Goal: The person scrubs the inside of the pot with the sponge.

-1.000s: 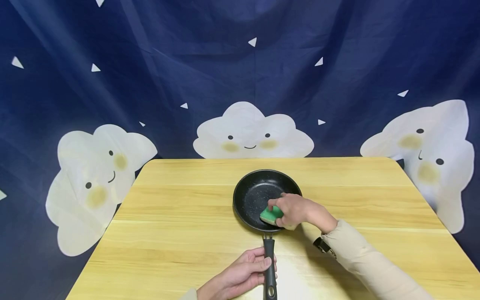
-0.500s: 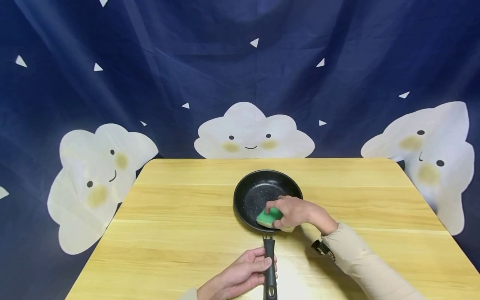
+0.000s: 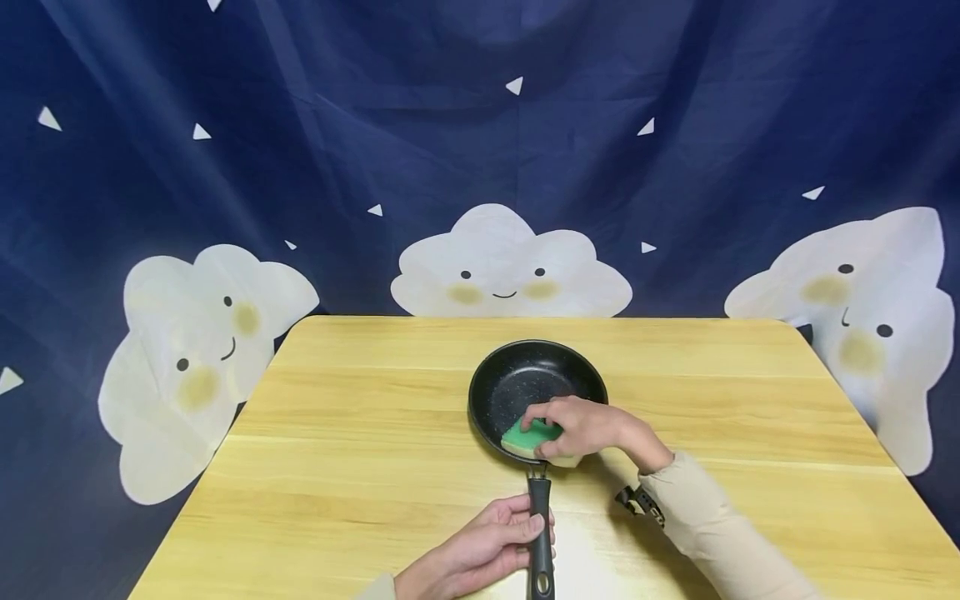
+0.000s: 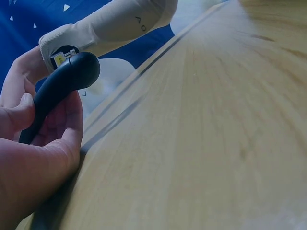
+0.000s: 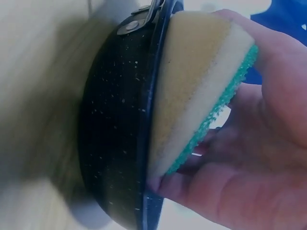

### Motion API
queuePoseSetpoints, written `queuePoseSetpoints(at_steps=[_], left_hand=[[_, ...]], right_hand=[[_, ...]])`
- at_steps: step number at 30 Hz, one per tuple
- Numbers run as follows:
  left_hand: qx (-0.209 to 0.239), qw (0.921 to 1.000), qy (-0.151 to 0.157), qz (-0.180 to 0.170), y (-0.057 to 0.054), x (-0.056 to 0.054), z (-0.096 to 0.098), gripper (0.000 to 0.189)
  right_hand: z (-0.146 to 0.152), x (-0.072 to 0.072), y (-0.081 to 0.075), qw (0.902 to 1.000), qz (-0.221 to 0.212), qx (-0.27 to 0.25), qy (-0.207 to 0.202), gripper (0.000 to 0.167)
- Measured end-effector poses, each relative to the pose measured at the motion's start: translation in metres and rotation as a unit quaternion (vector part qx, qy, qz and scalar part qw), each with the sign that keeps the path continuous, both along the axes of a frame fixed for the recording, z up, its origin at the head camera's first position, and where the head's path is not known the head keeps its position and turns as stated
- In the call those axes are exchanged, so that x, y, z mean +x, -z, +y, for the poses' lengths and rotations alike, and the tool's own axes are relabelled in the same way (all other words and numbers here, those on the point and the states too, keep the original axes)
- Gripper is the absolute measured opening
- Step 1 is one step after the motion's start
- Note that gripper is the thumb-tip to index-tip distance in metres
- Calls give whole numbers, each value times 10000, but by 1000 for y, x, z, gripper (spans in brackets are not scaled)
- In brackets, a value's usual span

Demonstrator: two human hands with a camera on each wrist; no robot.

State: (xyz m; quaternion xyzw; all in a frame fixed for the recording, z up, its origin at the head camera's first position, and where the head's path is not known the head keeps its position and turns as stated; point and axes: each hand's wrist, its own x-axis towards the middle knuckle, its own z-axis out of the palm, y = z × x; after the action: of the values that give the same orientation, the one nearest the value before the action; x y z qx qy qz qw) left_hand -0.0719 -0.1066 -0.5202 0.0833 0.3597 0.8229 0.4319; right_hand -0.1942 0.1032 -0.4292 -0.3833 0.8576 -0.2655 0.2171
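Observation:
A black speckled frying pan (image 3: 510, 383) sits on the table, its handle (image 3: 540, 575) pointing toward me. My left hand (image 3: 491, 542) grips that handle, thumb on top and fingers wrapped beneath; the left wrist view shows the handle's rounded end (image 4: 86, 69) sticking out past the hand. In my right hand (image 3: 588, 429) is a sponge (image 3: 525, 442) with a green scouring side up and a pale yellow foam side down. It lies at the near part of the pan, over the rim. The right wrist view shows the foam (image 5: 192, 62) against the pan's edge, thumb and fingers pinching its sides.
The light wooden table (image 3: 360, 400) reaches back to a dark blue curtain (image 3: 337, 125) with smiling white clouds. A black strapped device (image 3: 641, 504) hangs under the right wrist, above the table top. A beige sleeve (image 3: 720, 533) covers the right arm.
My right hand has slid the sponge left and slightly nearer me along the near side of the pan. The left hand keeps its grip on the handle, and the pan has stayed put.

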Motion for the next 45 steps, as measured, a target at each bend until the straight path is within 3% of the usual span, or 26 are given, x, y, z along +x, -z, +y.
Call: queuePoseSetpoints(at_steps=[11, 18, 23, 39, 45], left_hand=[[-29, 10000, 35, 81, 0, -1, -1, 27], [24, 10000, 51, -32, 1, -2, -2, 33], [46, 9999, 87, -70, 0, -2, -3, 27], [151, 9998, 111, -17, -4, -2, -4, 21], [98, 9999, 97, -85, -4, -3, -3, 24]], right_hand=[[-3, -2, 9, 9994, -168, -311, -23, 30], [-6, -3, 11, 9989, -249, -394, 45, 31], [-9, -3, 12, 9981, -343, -508, 97, 33], [-24, 2, 23, 9943, -210, -938, 450, 34], [-30, 0, 26, 9945, -49, -867, 579, 35]])
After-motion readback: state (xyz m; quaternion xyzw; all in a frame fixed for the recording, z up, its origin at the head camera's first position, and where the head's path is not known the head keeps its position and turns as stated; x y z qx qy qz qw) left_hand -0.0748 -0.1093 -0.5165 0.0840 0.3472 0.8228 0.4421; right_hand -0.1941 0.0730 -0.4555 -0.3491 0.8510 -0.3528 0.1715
